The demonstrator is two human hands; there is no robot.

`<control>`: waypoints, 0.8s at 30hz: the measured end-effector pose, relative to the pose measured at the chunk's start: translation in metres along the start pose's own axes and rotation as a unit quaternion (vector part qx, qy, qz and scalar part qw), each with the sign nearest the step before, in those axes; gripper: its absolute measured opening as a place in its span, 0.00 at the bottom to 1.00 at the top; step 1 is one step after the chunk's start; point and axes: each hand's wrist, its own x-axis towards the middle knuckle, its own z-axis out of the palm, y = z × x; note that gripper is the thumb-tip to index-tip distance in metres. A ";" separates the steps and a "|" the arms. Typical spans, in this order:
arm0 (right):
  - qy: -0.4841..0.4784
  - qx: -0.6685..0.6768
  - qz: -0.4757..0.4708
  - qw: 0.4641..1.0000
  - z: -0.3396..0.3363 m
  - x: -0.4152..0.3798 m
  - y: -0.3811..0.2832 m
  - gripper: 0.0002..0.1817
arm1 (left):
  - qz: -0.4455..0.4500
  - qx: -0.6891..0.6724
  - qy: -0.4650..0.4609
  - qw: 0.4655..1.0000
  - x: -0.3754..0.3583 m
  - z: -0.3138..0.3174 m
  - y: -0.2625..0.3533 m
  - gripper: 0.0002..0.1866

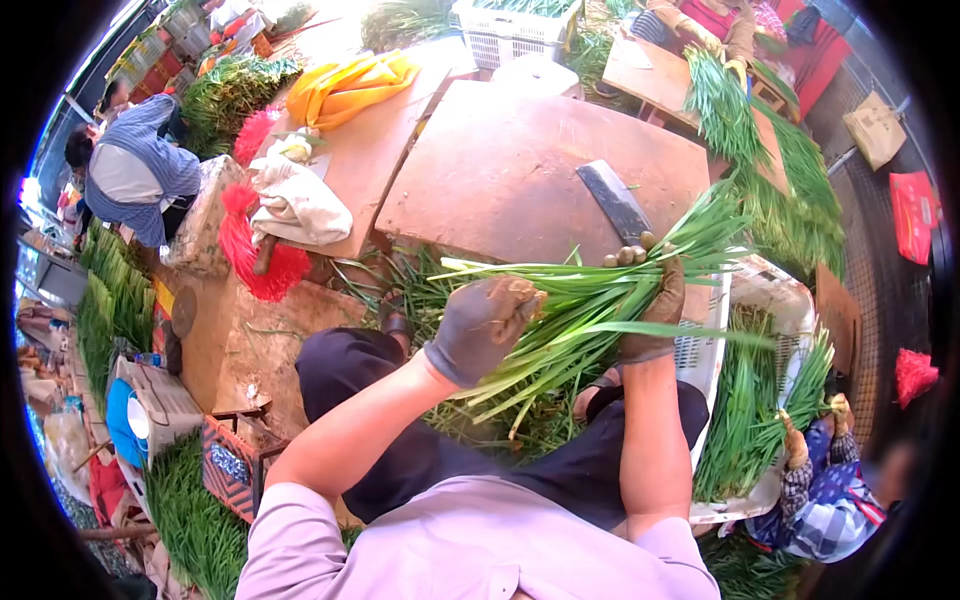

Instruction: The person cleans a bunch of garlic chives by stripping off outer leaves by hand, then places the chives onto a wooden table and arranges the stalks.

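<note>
A loose bunch of long green chives (590,290) lies across my right hand (655,310), whose gloved fingers are wrapped round it. The pale stem ends point left, and the leaf tips fan out to the upper right. Beside the stems, my left hand (485,330) is curled closed in a dirty grey glove. Whatever may be in its fingers is hidden. Just beyond my right hand, a dark-bladed cleaver (612,200) rests on the wooden board (500,150). Loose leaves and trimmings (540,425) cover the ground between my legs.
To my right stands a white crate (795,285) of chives, with a co-worker's hands (795,440) at it. Another person (700,30) handles chives at the upper right. A yellow cloth (350,88) and red twine (262,255) lie left. Someone sits far left (140,165).
</note>
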 end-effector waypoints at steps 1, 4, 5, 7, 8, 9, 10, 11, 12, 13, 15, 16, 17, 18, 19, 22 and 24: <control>0.002 -0.003 0.000 1.000 0.001 -0.002 -0.001 0.18 | -0.002 -0.002 0.001 1.000 0.001 -0.006 0.007 0.06; -0.124 0.004 -0.007 0.992 -0.004 -0.001 -0.004 0.20 | -0.126 -0.050 -0.013 0.991 -0.016 -0.021 0.025 0.04; -0.123 0.003 -0.004 0.992 -0.005 0.000 -0.005 0.20 | -0.129 -0.050 -0.012 0.990 -0.021 -0.022 0.026 0.04; -0.176 0.017 0.006 0.984 -0.003 -0.001 -0.005 0.20 | -0.122 0.016 -0.126 0.984 -0.029 -0.027 0.027 0.03; -0.180 0.022 0.016 0.983 -0.004 0.000 -0.005 0.20 | -0.118 0.031 -0.124 0.985 -0.033 -0.028 0.027 0.05; -0.180 0.022 0.017 0.983 -0.004 0.000 -0.004 0.20 | -0.119 0.033 -0.124 0.985 -0.037 -0.027 0.025 0.05; -0.168 0.014 0.018 0.985 -0.004 -0.001 -0.002 0.20 | -0.126 0.047 -0.132 0.982 -0.041 -0.024 0.021 0.06; -0.157 0.005 0.019 0.987 -0.004 -0.001 -0.001 0.20 | -0.132 0.061 -0.139 0.980 -0.045 -0.022 0.018 0.08; -0.157 0.005 0.019 0.987 -0.003 -0.002 0.000 0.20 | -0.132 0.062 -0.138 0.980 -0.046 -0.019 0.015 0.08; -0.125 -0.010 0.009 0.992 0.000 -0.004 0.002 0.20 | -0.108 0.092 -0.132 0.981 -0.046 -0.017 0.012 0.08; -0.093 -0.024 0.000 0.995 0.004 -0.007 0.006 0.20 | -0.085 0.123 -0.125 0.981 -0.046 -0.013 0.008 0.08; -0.089 -0.018 0.000 0.996 0.005 -0.008 0.008 0.19 | -0.078 0.122 -0.116 0.983 -0.045 -0.010 0.007 0.08; -0.085 -0.012 0.000 0.996 0.006 -0.008 0.009 0.19 | -0.070 0.120 -0.108 0.984 -0.043 -0.008 0.006 0.08; -0.086 -0.012 0.002 0.996 0.005 -0.007 0.010 0.19 | -0.072 0.121 -0.107 0.984 -0.042 -0.006 0.006 0.08; -0.101 -0.009 0.008 0.995 0.003 -0.005 0.010 0.19 | -0.072 0.135 -0.119 0.981 -0.041 -0.005 0.006 0.08; -0.128 -0.004 0.018 0.992 -0.001 -0.001 0.008 0.19 | -0.063 0.161 -0.136 0.976 -0.035 -0.004 0.006 0.07; -0.138 -0.002 0.019 0.990 -0.003 0.001 0.008 0.20 | -0.053 0.171 -0.143 0.973 -0.031 -0.003 0.008 0.07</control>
